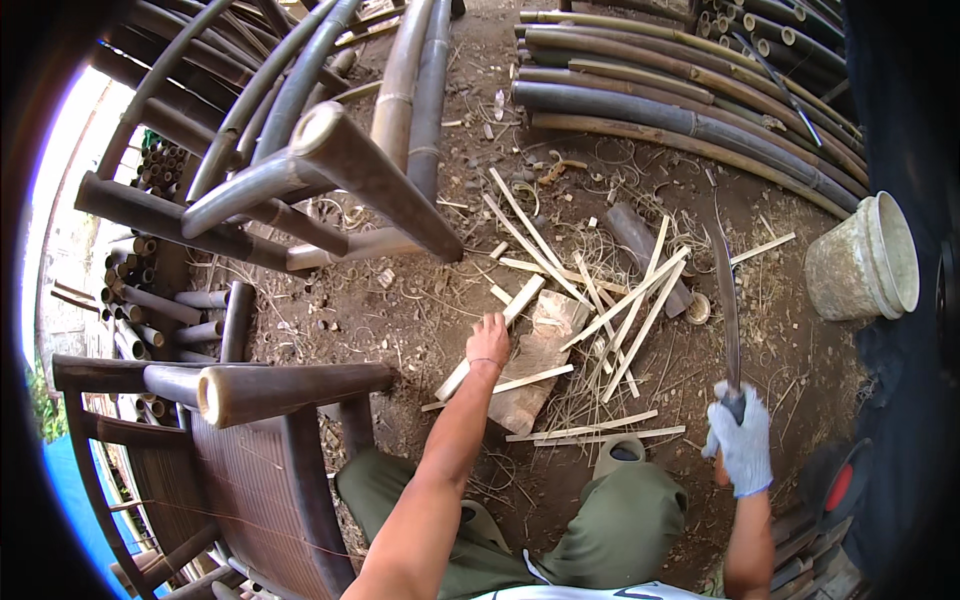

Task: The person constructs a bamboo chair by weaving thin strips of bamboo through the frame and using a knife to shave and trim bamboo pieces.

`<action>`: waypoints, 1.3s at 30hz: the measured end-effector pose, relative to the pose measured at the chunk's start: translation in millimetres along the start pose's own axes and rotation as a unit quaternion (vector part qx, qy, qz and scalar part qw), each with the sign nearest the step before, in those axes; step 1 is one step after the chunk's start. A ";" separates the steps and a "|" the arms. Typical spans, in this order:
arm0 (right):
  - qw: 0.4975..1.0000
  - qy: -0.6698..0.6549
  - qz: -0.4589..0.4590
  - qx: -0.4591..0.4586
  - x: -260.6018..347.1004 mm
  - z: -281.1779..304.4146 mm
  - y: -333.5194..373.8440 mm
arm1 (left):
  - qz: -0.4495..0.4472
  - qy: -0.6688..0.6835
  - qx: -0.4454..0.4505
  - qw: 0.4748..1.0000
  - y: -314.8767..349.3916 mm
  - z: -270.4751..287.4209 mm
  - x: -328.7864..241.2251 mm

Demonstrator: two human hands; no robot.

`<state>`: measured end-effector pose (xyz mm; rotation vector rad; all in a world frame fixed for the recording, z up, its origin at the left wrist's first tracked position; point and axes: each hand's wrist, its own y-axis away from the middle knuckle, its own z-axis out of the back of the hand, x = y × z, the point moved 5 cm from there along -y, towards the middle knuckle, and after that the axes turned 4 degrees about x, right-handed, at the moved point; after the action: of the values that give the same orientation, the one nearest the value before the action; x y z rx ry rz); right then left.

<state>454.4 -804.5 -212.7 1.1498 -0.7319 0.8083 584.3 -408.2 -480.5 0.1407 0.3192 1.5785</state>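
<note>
My bare left hand [489,342] is closed around a pale split bamboo strip [524,298], which slants up to the right from its grip. Just beside that hand a worn wooden block [558,315] lies on the ground, with a thin strip across its near part. In a pale knitted glove, my right hand [740,440] grips a machete [727,290] by its dark handle. The long curved blade points away from me, off to the right of the strips. Several loose bamboo strips [640,300] lie crossed over each other between my hands.
Dark bamboo frames [380,190] stand at the far left, and a bamboo chair [260,470] at near left. Long bamboo poles [680,120] are stacked at the back right. A dirty white bucket [845,265] stands on the right. Shavings litter the dirt floor [330,310].
</note>
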 end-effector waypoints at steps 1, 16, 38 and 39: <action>1.000 -0.008 -0.017 0.004 -15.4 2.1 -1.0 | 0.005 -0.009 0.023 1.000 -6.4 -1.4 1.6; 0.970 0.067 0.160 0.171 23.8 -120.3 -45.8 | -0.025 0.621 -0.203 0.757 59.0 141.4 7.1; 0.892 0.141 0.361 0.232 73.7 -173.3 -10.3 | -0.196 0.456 -0.281 0.821 119.6 236.8 -50.2; 0.893 0.141 0.359 0.233 73.1 -173.5 -10.3 | -0.194 0.461 -0.281 0.819 119.8 236.6 -50.7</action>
<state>516.1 -626.9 -199.8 1.1397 -0.7392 1.8179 539.2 -432.0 -215.3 -1.1244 0.5658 1.1644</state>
